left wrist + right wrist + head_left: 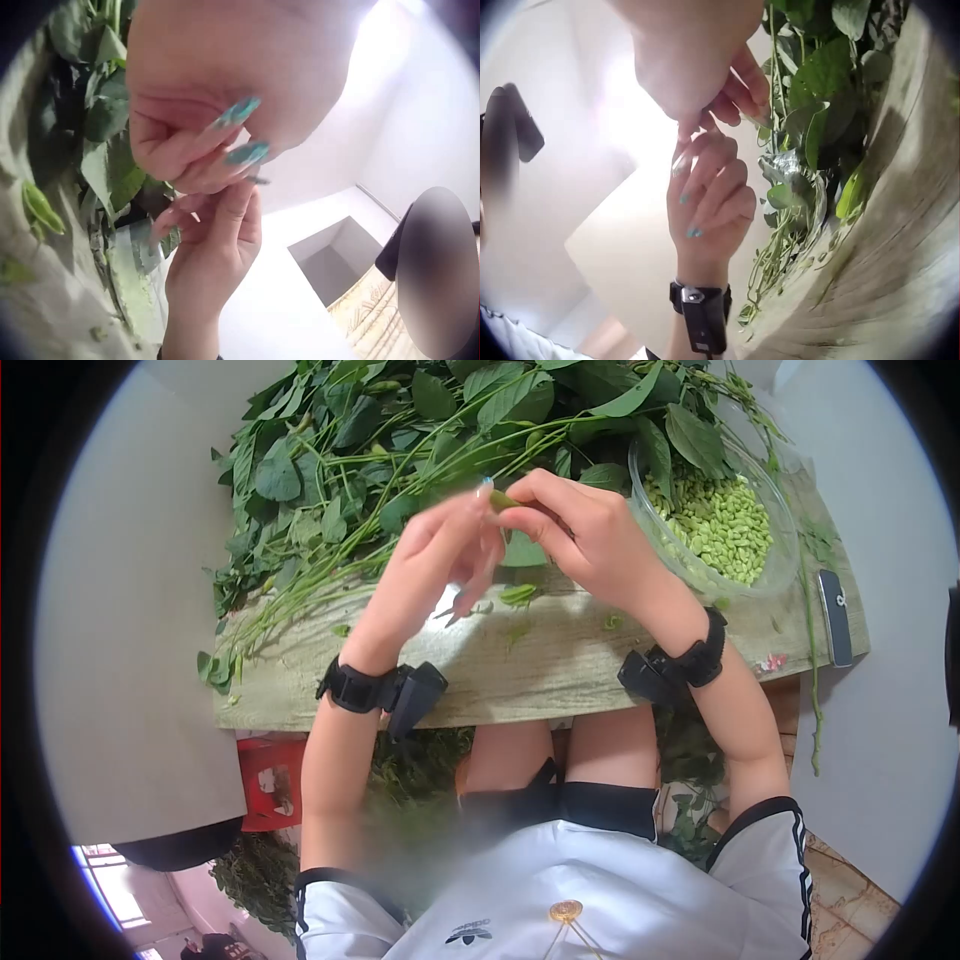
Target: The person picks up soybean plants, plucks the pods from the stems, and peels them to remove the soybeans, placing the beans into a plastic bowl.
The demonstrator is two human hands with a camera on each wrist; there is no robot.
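Observation:
A small green bean pod (503, 502) is between my two hands, above the near side of the leafy heap. My right hand (598, 532) pinches it between thumb and forefinger. At the pod's other end, my left hand (437, 552) holds it with thumb and fingertips, the remaining fingers curled inward. Teal nails (247, 154) show on the left hand in the left wrist view, where the pod is mostly hidden by fingers. Right of my hands, a clear plastic bowl (788, 550) contains shelled green beans (728, 530).
Bean plants with leaves and stems (340, 490) cover the table's far side. An opened pod (518, 595) and green scraps lie on the wood-patterned tabletop (560, 670). A phone (835, 618) is at the right edge. A red crate (270, 785) stands below left.

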